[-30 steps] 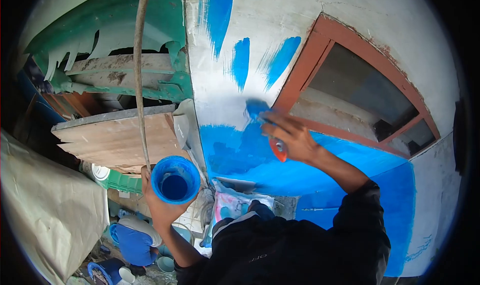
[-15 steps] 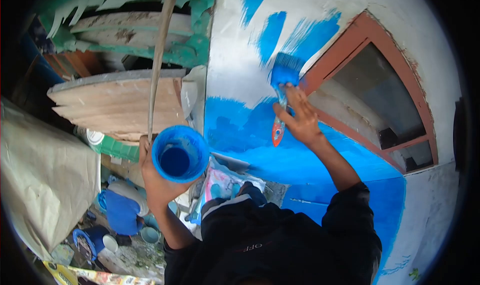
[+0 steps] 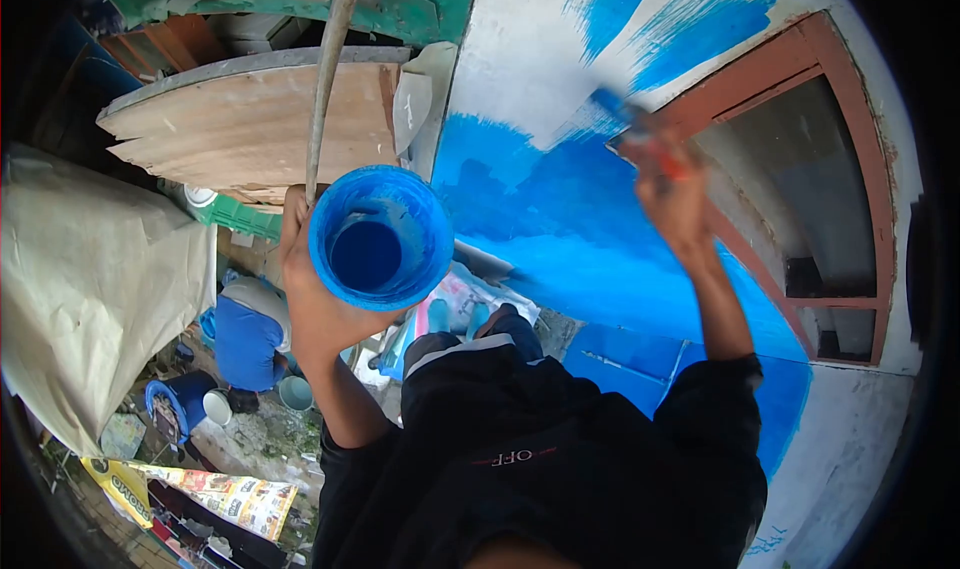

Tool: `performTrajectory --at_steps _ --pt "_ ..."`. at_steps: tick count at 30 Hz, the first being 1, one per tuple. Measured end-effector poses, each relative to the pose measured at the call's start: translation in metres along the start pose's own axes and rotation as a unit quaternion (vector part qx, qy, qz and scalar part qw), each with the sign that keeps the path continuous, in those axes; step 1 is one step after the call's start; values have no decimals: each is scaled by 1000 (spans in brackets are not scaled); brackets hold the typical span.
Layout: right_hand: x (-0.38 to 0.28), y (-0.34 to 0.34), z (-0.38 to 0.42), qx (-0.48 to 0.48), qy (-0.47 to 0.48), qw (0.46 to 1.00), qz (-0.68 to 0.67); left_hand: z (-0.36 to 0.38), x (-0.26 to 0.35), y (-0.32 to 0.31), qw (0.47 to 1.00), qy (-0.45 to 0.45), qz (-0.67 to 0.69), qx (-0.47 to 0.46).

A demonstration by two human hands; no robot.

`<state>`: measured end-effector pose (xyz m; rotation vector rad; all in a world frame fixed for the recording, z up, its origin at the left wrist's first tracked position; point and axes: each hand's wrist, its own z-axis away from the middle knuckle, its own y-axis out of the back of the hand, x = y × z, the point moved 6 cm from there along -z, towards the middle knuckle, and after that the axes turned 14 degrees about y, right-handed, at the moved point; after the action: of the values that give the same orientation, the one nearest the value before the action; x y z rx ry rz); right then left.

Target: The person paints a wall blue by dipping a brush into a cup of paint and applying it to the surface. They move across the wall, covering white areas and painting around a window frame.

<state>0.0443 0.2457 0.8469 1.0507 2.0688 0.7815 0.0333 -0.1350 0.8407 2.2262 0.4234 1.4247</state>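
My left hand (image 3: 318, 294) is wrapped round a blue paint cup (image 3: 432, 231) with dark blue paint in it; its upper fingers are by a long wooden pole (image 3: 324, 94). My right hand (image 3: 675, 204), smeared by motion, grips a paintbrush (image 3: 655, 149) whose blue bristles are at the wall, left of the window frame's corner. On the white wall (image 3: 510, 49) are blue strokes above and a broad blue painted area (image 3: 560, 209) below. The exact spot where the bristles meet the wall is too blurred to tell.
A brown-red window frame (image 3: 868, 169) borders the painting area at the right. Wooden boards (image 3: 250, 124) and a beige sheet (image 3: 100, 289) are at the left. Lower left, a person in blue (image 3: 245, 339) crouches near a blue bucket (image 3: 185, 404). My feet stand near a colourful cloth (image 3: 480, 287).
The brush has moved right and turned, its bristles now pointing up and left. The left hand and cup have shifted up in view, and the whole scene has shifted as the head moved.
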Motion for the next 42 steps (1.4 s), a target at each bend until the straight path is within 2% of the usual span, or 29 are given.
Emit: performTrajectory --at_steps 1,3,4,6,7,8,9,10,12,14,16,17,18,20,22,24,25,27,29,31,33,34,36,37,39,40,41,42 --pt "-41 39 -31 47 101 990 85 0 -1 0 1000 6 -3 -1" --pt "-92 81 -57 144 180 949 214 -2 -3 -1 999 15 -21 19" --pt "-90 76 -59 141 178 950 213 -2 -3 -2 999 17 -21 17" --pt "-99 65 -50 187 321 893 254 -4 -4 -6 1000 17 -6 12" --pt "-76 40 -29 116 251 919 282 -6 -3 -7 1000 18 -5 14" --pt "-62 11 -15 81 295 927 216 -7 -2 -8 1000 14 0 13" --pt "-48 -23 4 50 293 940 167 -8 0 -8 1000 11 4 11" --pt "-33 -59 28 16 304 935 183 -7 -1 -7 1000 13 3 11" --pt "-14 -118 70 -48 253 957 130 -8 2 -6 1000 -12 -22 16" --pt "-9 -152 97 -74 233 965 95 -9 1 -5 999 17 14 38" --pt "0 -172 103 -138 134 981 31 -9 -3 -3 996 42 51 59" --pt "12 -168 100 -114 79 990 5 -9 -4 -1 996 36 49 62" --pt "22 -155 86 -71 76 994 20 -8 -4 0 996 31 46 66" --pt "15 -99 39 -13 7 999 -38 -5 -6 0 996 31 47 69" --pt "-31 -36 -5 14 101 994 24 -5 -5 1 996 29 49 72" --pt "-67 10 -27 118 242 958 100 -8 -1 -1 996 35 50 70" --pt "-71 11 -30 116 243 958 100 -9 -1 -3 996 36 50 71" --pt "-85 20 -28 218 282 905 231 -11 -2 -6 992 50 81 81" --pt "-55 -21 -2 114 206 960 154 -11 -3 -6 992 47 81 87" --pt "-41 -76 32 43 263 957 112 -11 -4 -4 992 45 79 89" --pt "-9 -136 72 -33 157 987 -32 -11 -3 -4 998 23 -3 57" --pt "-4 -155 89 -33 155 987 -35 -12 -4 -2 998 25 -5 55" --pt "10 -181 105 -76 85 993 -44 -15 -3 -3 999 3 -29 41" --pt "16 -182 104 -78 85 992 -46 -16 -4 -4 999 6 -30 41" --pt "39 -174 95 -70 15 993 -93 -15 -8 -3 999 22 5 48" --pt "38 -159 78 -31 19 997 -65 -16 -7 -6 999 23 6 46" --pt "31 -138 62 -25 -37 994 -103 -17 -7 -7 997 31 36 66" --pt "17 -113 44 31 25 996 -82 -17 -8 -6 993 40 66 90"
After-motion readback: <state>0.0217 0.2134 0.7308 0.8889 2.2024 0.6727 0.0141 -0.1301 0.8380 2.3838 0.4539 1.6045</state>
